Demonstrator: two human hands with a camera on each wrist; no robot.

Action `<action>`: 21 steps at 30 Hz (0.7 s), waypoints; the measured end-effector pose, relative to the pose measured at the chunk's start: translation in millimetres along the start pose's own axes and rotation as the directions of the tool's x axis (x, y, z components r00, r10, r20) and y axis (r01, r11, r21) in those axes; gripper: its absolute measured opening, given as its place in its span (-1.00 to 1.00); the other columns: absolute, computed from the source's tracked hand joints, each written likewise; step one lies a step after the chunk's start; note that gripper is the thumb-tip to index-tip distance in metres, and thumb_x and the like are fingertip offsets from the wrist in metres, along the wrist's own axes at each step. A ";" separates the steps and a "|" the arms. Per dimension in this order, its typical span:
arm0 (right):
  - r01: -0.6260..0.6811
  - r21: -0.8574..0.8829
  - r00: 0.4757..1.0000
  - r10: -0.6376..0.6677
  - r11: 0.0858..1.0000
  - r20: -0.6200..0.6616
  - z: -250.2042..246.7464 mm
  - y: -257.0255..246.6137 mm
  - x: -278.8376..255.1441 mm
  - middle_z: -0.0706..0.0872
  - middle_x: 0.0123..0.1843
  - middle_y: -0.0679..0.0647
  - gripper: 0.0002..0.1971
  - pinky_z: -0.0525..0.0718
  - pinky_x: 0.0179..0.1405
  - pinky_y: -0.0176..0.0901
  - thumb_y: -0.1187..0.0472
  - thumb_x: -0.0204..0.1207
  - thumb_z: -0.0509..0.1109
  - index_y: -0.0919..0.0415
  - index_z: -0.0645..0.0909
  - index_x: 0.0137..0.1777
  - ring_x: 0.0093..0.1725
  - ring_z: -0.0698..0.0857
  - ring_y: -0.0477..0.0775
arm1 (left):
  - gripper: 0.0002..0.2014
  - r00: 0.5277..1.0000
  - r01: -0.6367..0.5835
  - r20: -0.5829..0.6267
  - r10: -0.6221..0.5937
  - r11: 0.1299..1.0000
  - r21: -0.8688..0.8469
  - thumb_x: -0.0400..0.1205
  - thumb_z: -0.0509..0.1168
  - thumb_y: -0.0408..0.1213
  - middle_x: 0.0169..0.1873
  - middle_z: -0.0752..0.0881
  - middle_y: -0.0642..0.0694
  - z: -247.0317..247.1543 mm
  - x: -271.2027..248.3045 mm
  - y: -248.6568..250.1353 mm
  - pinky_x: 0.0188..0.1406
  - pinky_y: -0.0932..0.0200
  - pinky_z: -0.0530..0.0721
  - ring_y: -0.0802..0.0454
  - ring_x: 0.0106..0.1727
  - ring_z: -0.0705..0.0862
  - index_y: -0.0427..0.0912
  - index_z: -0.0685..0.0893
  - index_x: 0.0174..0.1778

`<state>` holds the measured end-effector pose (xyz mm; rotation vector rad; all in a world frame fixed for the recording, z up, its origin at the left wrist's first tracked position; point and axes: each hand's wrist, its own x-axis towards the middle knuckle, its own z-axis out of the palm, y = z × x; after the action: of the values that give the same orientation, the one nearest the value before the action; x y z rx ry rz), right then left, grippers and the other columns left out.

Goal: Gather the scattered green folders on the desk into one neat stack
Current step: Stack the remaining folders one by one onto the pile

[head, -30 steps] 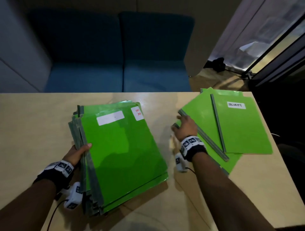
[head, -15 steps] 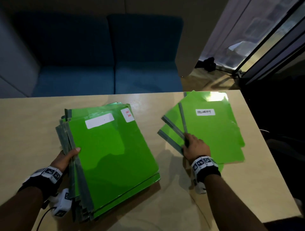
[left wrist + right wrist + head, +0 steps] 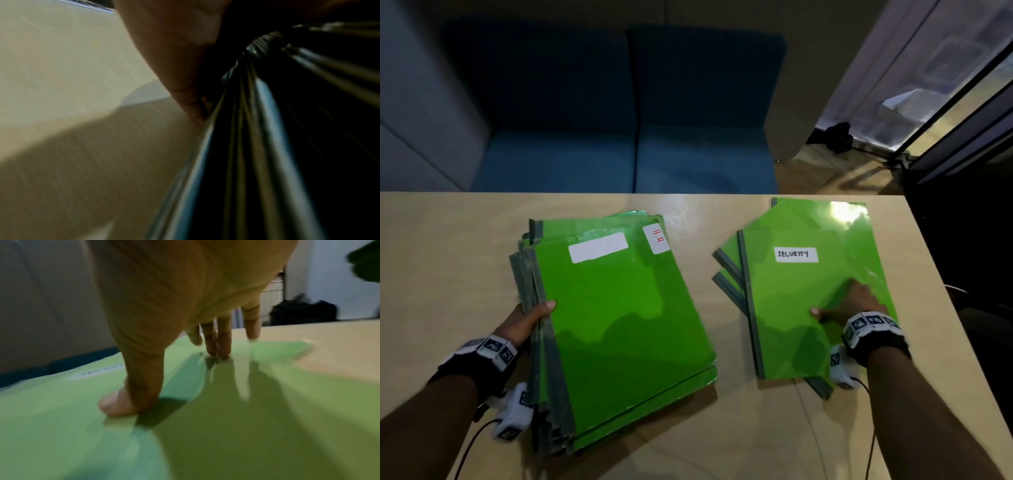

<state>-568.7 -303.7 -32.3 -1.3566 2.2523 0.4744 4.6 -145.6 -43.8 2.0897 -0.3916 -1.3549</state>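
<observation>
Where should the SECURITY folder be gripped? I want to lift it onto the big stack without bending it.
Probably by its grey spine, coming from the left, thumb on top and fingers slid beneath. The SECURITY folder lies flat on fanned folders, so its cover is thin and glossy, and the spine looks like its stiffest edge. The right hand only presses on the cover with straight fingers, which grips nothing.

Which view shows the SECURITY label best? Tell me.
The head view: the SECURITY label reads clearly on the top folder under the right hand. The right wrist view shows it only as a blurred white strip; the left wrist view misses it.
</observation>
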 end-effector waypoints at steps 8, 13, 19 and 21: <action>-0.171 0.058 0.983 0.175 0.984 -0.061 1.4 -32.1 -2.9 -0.05 0.71 0.35 0.33 0.19 0.57 0.38 -0.43 0.22 0.51 0.38 -0.14 0.68 0.67 0.02 0.43 | -0.38 1.000 0.000 -0.020 -0.001 0.999 -0.036 0.70 0.23 -0.16 0.61 0.29 -0.27 1.9 8.0 -5.2 0.55 -0.12 0.22 -0.24 0.59 0.31 -0.25 0.21 0.66; -0.151 0.160 0.988 0.154 0.975 -0.005 -0.3 -35.6 1.0 0.42 0.55 0.35 0.39 0.58 0.37 0.22 -0.40 -0.10 0.68 0.41 0.17 0.61 0.44 0.51 0.39 | -0.36 1.000 0.004 -0.017 -0.004 0.999 -0.034 0.69 0.25 -0.15 0.62 0.29 -0.24 0.6 7.2 -5.7 0.55 -0.14 0.22 -0.23 0.60 0.31 -0.20 0.20 0.66; 0.022 0.289 0.997 -0.001 0.957 -0.075 -40.0 -49.9 23.7 0.53 0.45 0.35 0.10 0.59 0.34 0.23 -0.01 0.06 0.79 0.33 0.24 0.50 0.37 0.56 0.42 | -0.39 1.000 -0.012 -0.007 0.012 0.999 -0.030 0.71 0.22 -0.20 0.62 0.28 -0.26 0.6 9.0 -7.1 0.56 -0.12 0.19 -0.23 0.61 0.29 -0.25 0.19 0.66; 0.135 0.266 0.982 -0.092 0.954 -0.166 -63.5 -59.8 33.4 0.52 0.42 0.39 0.00 0.56 0.33 0.24 0.04 0.12 0.78 0.25 0.27 0.48 0.38 0.53 0.46 | -0.37 1.000 -0.012 0.004 0.012 0.999 -0.033 0.69 0.24 -0.18 0.62 0.30 -0.25 -1.7 9.6 -8.8 0.55 -0.11 0.20 -0.22 0.61 0.30 -0.24 0.21 0.66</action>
<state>-542.4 -387.7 -1.1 -1.4044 2.2413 0.0129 9.5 -143.5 -55.8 2.0549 -0.3806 -1.3499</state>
